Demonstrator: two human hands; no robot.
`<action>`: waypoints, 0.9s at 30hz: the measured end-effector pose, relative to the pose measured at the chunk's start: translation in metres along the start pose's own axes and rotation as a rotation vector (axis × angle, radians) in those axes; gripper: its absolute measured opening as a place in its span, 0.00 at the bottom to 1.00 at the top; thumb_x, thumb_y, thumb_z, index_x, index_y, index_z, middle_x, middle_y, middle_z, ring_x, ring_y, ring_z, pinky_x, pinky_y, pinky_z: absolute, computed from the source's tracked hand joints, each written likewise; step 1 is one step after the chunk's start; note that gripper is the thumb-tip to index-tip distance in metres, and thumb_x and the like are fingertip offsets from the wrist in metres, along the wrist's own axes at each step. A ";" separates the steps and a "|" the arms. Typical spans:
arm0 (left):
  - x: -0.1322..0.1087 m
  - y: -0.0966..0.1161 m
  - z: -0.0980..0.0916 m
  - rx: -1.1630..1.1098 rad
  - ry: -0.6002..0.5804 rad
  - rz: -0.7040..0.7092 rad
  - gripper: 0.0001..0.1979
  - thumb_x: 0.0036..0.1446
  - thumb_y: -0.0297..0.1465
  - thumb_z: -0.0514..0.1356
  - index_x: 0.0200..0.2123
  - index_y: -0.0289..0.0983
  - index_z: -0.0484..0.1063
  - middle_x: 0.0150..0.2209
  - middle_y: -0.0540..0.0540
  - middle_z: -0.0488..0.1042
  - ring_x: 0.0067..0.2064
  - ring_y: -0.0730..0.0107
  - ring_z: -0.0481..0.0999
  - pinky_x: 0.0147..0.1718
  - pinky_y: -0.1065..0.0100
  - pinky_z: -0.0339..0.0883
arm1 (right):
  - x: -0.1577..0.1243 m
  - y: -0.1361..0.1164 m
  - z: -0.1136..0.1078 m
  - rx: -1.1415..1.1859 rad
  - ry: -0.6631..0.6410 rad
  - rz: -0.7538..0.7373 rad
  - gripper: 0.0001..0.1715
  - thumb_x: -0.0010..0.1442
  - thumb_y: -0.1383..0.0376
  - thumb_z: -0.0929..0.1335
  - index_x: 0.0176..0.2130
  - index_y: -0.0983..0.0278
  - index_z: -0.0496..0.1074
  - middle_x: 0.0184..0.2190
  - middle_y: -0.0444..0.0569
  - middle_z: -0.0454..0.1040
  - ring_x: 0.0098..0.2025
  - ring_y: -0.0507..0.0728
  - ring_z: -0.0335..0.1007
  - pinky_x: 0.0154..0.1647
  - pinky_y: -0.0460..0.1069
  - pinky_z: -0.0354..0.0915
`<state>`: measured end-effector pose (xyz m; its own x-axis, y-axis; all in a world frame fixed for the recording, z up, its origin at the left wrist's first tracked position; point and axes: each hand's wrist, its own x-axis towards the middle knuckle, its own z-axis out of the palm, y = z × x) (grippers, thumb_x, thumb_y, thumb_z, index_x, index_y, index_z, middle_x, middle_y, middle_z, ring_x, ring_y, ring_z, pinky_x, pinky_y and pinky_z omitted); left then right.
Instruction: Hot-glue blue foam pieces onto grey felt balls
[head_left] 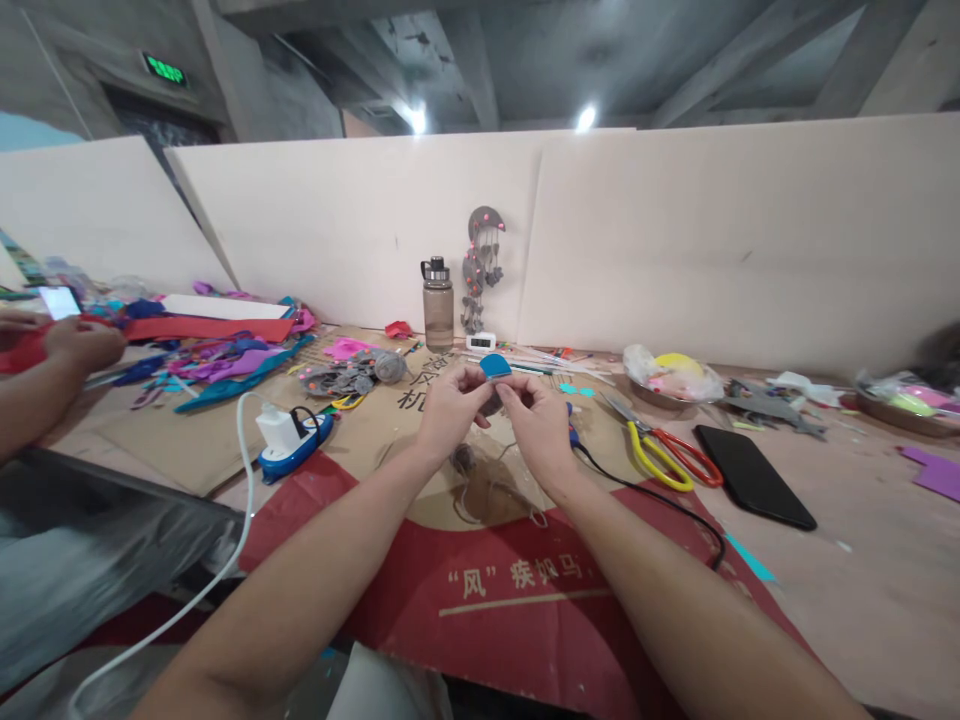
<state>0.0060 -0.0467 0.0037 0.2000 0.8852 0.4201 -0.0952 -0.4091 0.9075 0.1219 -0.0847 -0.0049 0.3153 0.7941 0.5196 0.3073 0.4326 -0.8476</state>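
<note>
Both hands meet above the cardboard sheet, fingertips pinched together. My left hand point(452, 408) grips the left side of a small blue piece with a rounded top point(495, 366), which looks like felt. From the other side, my right hand point(536, 418) pinches the same piece at its lower edge. Something dark grey shows between the fingers below it, mostly hidden. Thin string point(469, 500) lies loosely under the hands, by a clear plastic sheet or bag. A blue tool with a black cable point(574, 430) is partly covered by my right hand.
Scissors with red and yellow handles point(660, 452) and a black phone point(754, 476) lie to the right. A blue power strip point(296, 445) with a white charger sits left. Behind stand a bottle point(438, 310) and a grey hanging ornament point(484, 265). Another person's hand point(82, 345) is far left.
</note>
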 end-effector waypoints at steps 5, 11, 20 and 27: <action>0.002 -0.004 0.002 -0.193 -0.026 -0.101 0.14 0.44 0.35 0.66 0.26 0.34 0.65 0.24 0.51 0.71 0.27 0.73 0.73 0.28 0.67 0.74 | 0.001 0.002 -0.001 -0.023 0.011 -0.007 0.10 0.54 0.59 0.66 0.31 0.64 0.71 0.24 0.44 0.69 0.27 0.51 0.60 0.30 0.47 0.58; 0.003 -0.004 0.003 -0.329 -0.091 -0.142 0.12 0.43 0.31 0.67 0.30 0.34 0.69 0.30 0.49 0.75 0.33 0.70 0.77 0.40 0.59 0.74 | 0.003 0.002 -0.003 0.034 0.023 0.007 0.11 0.55 0.59 0.66 0.30 0.65 0.71 0.25 0.43 0.69 0.27 0.51 0.61 0.30 0.47 0.58; 0.002 -0.006 -0.001 -0.280 -0.110 -0.098 0.11 0.46 0.34 0.65 0.29 0.32 0.70 0.31 0.48 0.74 0.33 0.71 0.75 0.39 0.59 0.74 | 0.003 0.001 -0.003 0.102 0.007 0.055 0.11 0.55 0.59 0.65 0.29 0.64 0.69 0.23 0.42 0.66 0.25 0.50 0.57 0.27 0.46 0.56; 0.002 -0.006 0.000 -0.170 -0.141 -0.038 0.11 0.47 0.36 0.64 0.29 0.34 0.70 0.30 0.49 0.72 0.32 0.72 0.74 0.38 0.62 0.74 | 0.004 0.003 -0.004 0.147 0.005 0.113 0.13 0.54 0.56 0.66 0.29 0.64 0.68 0.20 0.41 0.64 0.24 0.50 0.56 0.26 0.46 0.54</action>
<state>0.0074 -0.0421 -0.0010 0.3403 0.8545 0.3926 -0.2456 -0.3223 0.9142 0.1272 -0.0817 -0.0045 0.3449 0.8391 0.4206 0.1354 0.3990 -0.9069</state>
